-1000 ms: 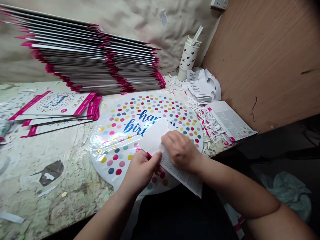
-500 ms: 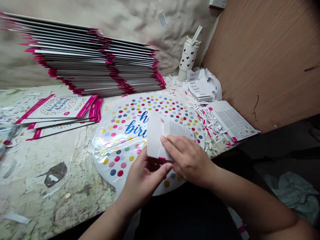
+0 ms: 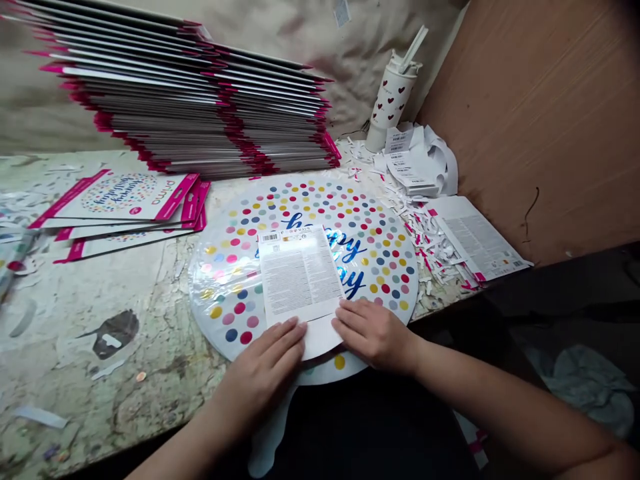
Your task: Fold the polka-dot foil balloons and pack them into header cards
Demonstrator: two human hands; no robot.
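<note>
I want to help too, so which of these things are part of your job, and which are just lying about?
Part of the job:
- left hand
- right hand
- dotted foil balloon
- printed card
- pink-edged card stack, probably

Just lying about:
- heart-patterned tumbler
- white paper scraps

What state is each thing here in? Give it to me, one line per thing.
Left hand: open, palm down on the card's lower edge.
Right hand: open, palm down, beside the card's lower edge.
Polka-dot birthday foil balloon: flat, deflated, printed side up.
Printed card: folded, lying on the balloon, barcode end away from the hands.
Pink-edged card stack: piled high, edges fanned.
Heart-print tumbler: upright, straw in it.
Paper trimmings: scattered, loose.
</note>
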